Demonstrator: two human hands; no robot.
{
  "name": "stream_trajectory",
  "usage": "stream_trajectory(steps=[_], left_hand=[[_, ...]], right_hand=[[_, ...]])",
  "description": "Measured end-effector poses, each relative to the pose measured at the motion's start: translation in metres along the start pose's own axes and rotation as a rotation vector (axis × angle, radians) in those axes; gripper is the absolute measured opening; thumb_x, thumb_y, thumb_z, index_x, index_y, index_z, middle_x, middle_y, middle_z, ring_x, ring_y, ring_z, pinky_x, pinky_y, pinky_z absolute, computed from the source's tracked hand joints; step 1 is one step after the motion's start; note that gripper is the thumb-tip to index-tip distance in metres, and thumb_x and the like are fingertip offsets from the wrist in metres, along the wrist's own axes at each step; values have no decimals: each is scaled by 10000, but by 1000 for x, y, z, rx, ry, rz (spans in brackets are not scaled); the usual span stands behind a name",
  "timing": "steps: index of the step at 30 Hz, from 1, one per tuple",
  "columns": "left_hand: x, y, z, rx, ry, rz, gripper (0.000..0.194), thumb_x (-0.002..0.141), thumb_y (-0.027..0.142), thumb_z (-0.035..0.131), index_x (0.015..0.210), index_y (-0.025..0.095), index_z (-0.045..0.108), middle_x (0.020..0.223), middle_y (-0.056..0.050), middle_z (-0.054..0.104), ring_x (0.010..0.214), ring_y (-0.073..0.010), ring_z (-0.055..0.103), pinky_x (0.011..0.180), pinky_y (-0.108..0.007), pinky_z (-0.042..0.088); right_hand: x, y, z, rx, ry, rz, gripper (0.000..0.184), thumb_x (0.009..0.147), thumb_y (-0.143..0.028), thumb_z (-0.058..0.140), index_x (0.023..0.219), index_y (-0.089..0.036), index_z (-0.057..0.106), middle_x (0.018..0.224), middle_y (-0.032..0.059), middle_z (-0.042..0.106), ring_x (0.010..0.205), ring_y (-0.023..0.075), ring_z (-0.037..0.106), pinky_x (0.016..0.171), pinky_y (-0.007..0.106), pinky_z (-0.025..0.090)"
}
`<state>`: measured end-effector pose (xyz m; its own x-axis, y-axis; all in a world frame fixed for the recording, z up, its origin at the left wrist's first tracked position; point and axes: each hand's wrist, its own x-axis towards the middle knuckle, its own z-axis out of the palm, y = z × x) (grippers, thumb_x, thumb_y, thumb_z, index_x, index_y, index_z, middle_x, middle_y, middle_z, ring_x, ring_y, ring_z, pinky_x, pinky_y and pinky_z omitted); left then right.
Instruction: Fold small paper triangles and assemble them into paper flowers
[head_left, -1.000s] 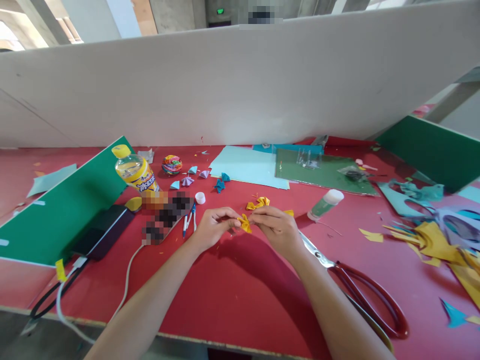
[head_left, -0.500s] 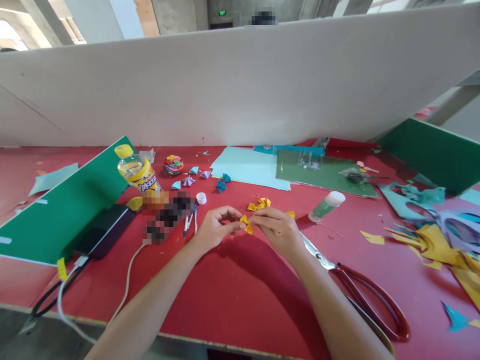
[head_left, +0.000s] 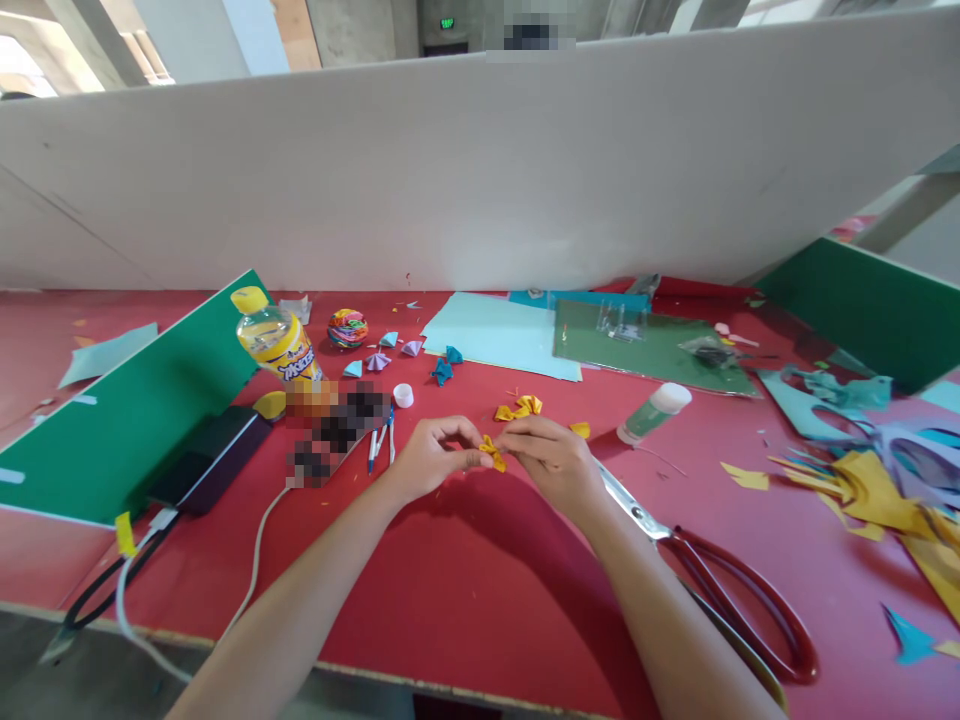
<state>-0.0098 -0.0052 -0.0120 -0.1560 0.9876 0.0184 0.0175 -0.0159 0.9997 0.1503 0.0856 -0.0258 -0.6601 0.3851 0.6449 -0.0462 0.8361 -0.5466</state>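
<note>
Between my hands, above the red table [head_left: 480, 610], is a small folded yellow paper piece [head_left: 493, 454]. My left hand [head_left: 439, 458] pinches it at its left side between thumb and fingers. The fingers of my right hand [head_left: 551, 462] are closed at its upper right edge; their tips are partly hidden from view. Just behind lie more folded yellow paper pieces [head_left: 519, 408], and another small yellow piece [head_left: 580, 430] sits beyond my right hand. Large red-handled scissors [head_left: 652, 525] lie partly under my right forearm. A glue stick [head_left: 654, 414] stands tilted in view to the right.
Teal folded pieces [head_left: 442, 372] and lilac ones [head_left: 378, 361] lie behind my left hand, near a white cap [head_left: 403, 396]. Further left are a yellow-capped bottle [head_left: 276, 338], pens [head_left: 381, 440] and a black device [head_left: 206, 460]. Yellow paper scraps [head_left: 877, 490] spread at right.
The yellow paper piece has turned slightly between my fingertips. Both hands stay in nearly the same place, and the view has shifted very little.
</note>
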Motion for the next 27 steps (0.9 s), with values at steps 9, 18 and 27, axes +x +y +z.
stream_trajectory(steps=[9,18,27], left_hand=[[0,3,-1,-74,-41,43,151,711,283,631,725,139,677,702,-13,565,586,-92,541,533,-215,481],[-1,2,0,22,27,82,137,623,269,707,644,140,664,665,-7,568,536,-82,530,491,-194,429],[-2,1,3,115,-7,77,195,579,278,733,599,122,619,630,-1,548,519,-82,500,489,-200,416]], right_hand=[[1,3,-2,45,55,20,223,825,-97,477,838,-223,660,858,39,618,773,133,595,703,247,489],[1,0,-2,36,-4,35,241,830,-94,464,837,-228,664,861,38,618,781,133,584,717,252,474],[1,0,2,13,-69,31,254,820,-65,450,808,-215,655,840,38,616,770,140,568,700,261,451]])
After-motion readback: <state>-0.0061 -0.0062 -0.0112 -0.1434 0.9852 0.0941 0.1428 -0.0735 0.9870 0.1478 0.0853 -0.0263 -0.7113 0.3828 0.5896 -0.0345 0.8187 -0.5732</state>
